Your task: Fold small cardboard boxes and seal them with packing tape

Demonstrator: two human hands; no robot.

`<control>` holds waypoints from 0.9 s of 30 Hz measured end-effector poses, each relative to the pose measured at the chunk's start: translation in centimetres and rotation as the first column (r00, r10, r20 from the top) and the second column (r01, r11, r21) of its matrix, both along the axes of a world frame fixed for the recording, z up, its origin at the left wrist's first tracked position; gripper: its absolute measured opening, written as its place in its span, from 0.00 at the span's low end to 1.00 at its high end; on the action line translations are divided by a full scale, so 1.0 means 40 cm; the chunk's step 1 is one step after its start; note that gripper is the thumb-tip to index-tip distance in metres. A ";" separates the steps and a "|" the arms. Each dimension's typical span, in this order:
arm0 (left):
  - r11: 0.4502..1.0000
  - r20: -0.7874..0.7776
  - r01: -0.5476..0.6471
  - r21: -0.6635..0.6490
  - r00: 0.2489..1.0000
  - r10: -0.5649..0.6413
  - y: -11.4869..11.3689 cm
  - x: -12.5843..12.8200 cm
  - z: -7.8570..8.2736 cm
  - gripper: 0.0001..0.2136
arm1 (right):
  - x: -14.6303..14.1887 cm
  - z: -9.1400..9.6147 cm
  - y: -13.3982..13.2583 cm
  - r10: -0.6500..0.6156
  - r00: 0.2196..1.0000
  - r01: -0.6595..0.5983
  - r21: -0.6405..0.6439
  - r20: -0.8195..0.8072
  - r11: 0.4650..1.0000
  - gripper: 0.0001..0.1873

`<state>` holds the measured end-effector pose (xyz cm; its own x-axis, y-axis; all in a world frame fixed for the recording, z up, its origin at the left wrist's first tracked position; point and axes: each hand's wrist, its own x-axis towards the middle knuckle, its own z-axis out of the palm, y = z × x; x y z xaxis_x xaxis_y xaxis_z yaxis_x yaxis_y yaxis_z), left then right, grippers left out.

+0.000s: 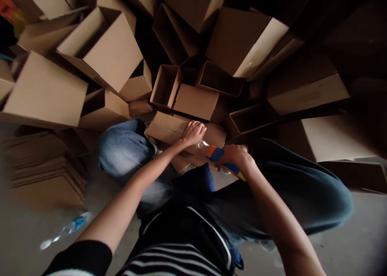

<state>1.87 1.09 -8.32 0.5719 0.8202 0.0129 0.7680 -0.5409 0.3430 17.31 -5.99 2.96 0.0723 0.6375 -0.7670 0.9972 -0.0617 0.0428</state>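
Note:
Between my knees lies a small cardboard box (165, 127), its upper face turned toward me. My left hand (194, 132) is closed over its right part, fingers bent and pressed on the cardboard. In my right hand (236, 155) is a tape dispenser (215, 153) with orange, blue and yellow parts; much of it is hidden by the hand. Shiny clear tape (203, 144) shows between the dispenser and my left hand. Below the box, some cardboard flaps (181, 163) are partly covered by my arms and legs.
Open cardboard boxes (113, 52) are heaped in front and on both sides. A stack of flattened cartons (48, 179) sits on the floor at left. Nearer me lies a plastic bottle (74, 224) with a blue label. My bent knees flank the box.

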 end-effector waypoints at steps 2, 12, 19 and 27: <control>1.000 0.008 0.021 0.022 1.000 -0.021 -0.004 -0.007 0.003 0.13 | -0.007 0.011 0.003 0.030 0.999 -0.029 -0.084 0.021 0.996 0.34; 0.996 -0.068 0.083 -0.019 0.994 -0.084 -0.032 0.015 -0.003 0.14 | -0.017 0.019 0.003 0.042 0.999 -0.038 -0.122 0.033 0.992 0.35; 0.997 -0.021 0.078 0.026 0.997 -0.077 -0.041 0.018 -0.007 0.19 | -0.035 -0.012 0.002 -0.006 0.999 0.011 -0.123 0.037 0.992 0.40; 0.998 -0.052 0.051 0.031 0.997 -0.049 -0.039 0.027 -0.009 0.18 | -0.074 -0.087 -0.017 -0.045 0.999 0.045 0.001 0.007 0.999 0.40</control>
